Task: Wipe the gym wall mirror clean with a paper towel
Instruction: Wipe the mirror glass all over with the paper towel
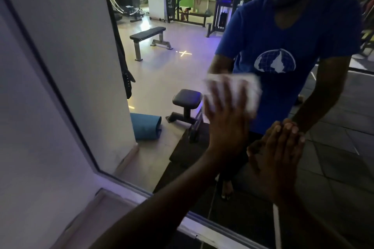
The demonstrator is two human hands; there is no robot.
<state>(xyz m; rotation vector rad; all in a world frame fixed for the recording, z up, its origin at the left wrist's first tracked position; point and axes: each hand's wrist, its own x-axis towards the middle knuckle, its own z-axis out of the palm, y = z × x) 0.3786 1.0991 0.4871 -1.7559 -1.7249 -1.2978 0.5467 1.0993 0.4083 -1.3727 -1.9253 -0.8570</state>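
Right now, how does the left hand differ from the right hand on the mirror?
The left hand presses a white paper towel against the mirror; the right hand has nothing under it. The left hand sits higher, the right hand lower. Both lie flat on the glass with straight fingers.

Paper towel (232, 91) motion-blurred, partly hidden behind left hand (226, 127); mirror (162, 70) cut off top, right.

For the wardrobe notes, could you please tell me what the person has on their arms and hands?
Both forearms are bare: no sleeves, gloves, watch or rings show on the left hand or right hand. The wall mirror reflects a short-sleeved blue T-shirt with a white emblem.
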